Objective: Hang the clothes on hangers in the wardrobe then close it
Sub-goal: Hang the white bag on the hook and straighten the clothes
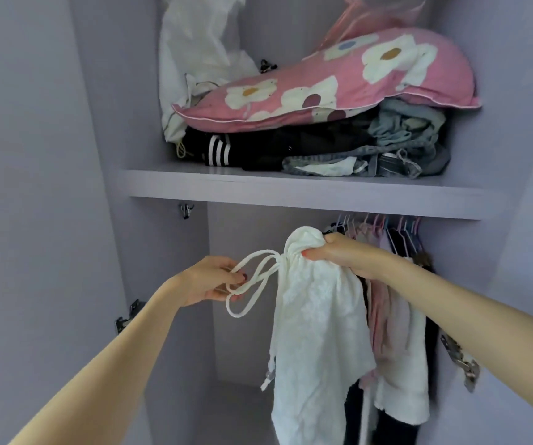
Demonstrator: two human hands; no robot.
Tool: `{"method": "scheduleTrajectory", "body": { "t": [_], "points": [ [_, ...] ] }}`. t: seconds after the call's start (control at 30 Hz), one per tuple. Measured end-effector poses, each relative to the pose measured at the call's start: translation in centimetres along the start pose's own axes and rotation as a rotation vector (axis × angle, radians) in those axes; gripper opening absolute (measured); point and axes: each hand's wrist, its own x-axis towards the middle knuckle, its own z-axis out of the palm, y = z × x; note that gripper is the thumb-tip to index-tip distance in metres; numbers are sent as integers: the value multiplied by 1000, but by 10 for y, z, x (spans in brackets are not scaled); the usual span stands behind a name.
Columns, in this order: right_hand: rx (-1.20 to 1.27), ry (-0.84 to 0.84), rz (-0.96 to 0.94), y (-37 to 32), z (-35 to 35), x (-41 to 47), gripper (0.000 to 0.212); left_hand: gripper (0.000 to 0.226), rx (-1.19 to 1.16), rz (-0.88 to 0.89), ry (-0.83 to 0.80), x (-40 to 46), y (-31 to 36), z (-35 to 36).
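Wardrobe (50, 155) walls and shelf (290, 187) were pale lilac. Held garment (316, 316) was white, its drawstring (252, 284) white too. Pillow (339, 88) was pink with white flowers, centres yellow, maroon, blue. Under it lay black fabric with white stripes (217, 150) and faded blue denim (403, 139). Hanging clothes (396, 316) were pink, white, black. Hangers (387, 224) were pink and white

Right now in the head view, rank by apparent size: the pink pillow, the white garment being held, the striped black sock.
1. Pink pillow
2. White garment, closer to the camera, so true size unsure
3. Striped sock
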Motion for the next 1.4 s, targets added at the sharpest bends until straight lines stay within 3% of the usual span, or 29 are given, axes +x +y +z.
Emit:
{"method": "scheduleTrajectory", "body": {
  "t": [0.17,0.33,0.5,0.6,0.77,0.87,1.0,1.1,1.23,1.3,1.4],
  "points": [
    [-17,-40,-5,3,-5,53,28,11,231,-53,-50,35,-2,-22],
    [-87,-95,18,16,7,91,33,13,259,-98,-12,58,-10,-43],
    [-182,-139,64,27,19,115,40,15,-278,75,56,74,2,-62],
    [-256,-207,113,31,30,128,45,22,-384,161,69,81,15,-67],
    [-132,-392,60,13,60,131,54,38,-283,190,40,83,32,-60],
    [102,-457,-68,2,81,134,42,40,-123,192,-7,81,33,-58],
    [330,-387,-126,-6,108,144,29,40,-1,193,-3,78,26,-68],
    [386,-314,-122,-9,119,150,7,35,130,83,76,73,7,-90],
    [370,-322,-115,-15,134,160,9,19,385,-149,63,60,-31,-120],
    [358,-338,-118,-15,140,165,9,18,341,-143,80,60,-39,-121],
    [312,-374,-87,-22,160,177,6,16,133,-44,269,60,-54,-127]
  ]
}}
